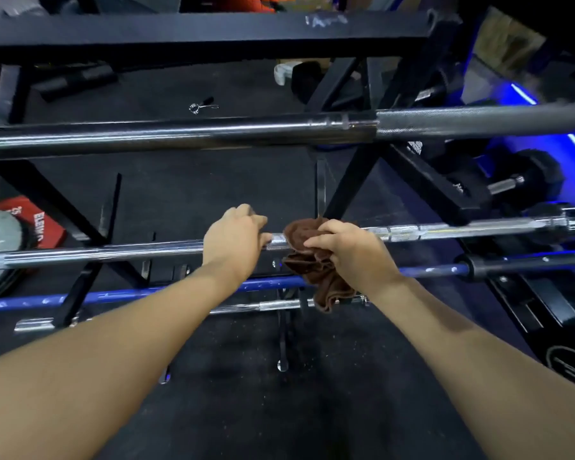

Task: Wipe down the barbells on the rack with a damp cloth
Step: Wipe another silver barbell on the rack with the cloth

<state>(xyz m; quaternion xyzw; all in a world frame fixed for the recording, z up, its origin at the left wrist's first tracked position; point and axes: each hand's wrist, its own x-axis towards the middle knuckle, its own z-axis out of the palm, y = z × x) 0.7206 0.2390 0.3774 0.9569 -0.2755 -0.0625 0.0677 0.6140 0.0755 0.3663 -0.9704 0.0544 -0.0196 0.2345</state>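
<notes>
A dark rubber gym floor (186, 194) lies under a black steel rack (213, 28) whose beams and diagonal braces cross the whole view. On the rack rest several barbells, one below the other: a dark barbell (180, 134) highest up, with a knurled grey sleeve toward the right; a chrome barbell (113, 252) in the middle; a blue barbell (113, 295) beneath it; and a shorter chrome bar (279, 305) lowest. At the left edge lie a grey weight plate (0, 247) and a red plate (44, 220); a black dumbbell (525, 184) sits at the right under blue light. A small spring collar (201, 106) lies on the floor beyond the dark barbell.

The person's left hand (236, 240) grips the chrome barbell, fingers curled over its top. Just beside it, the right hand (349, 250) clutches a brown cloth (316, 270), pressed against the same bar, with loose folds hanging down across the blue barbell.
</notes>
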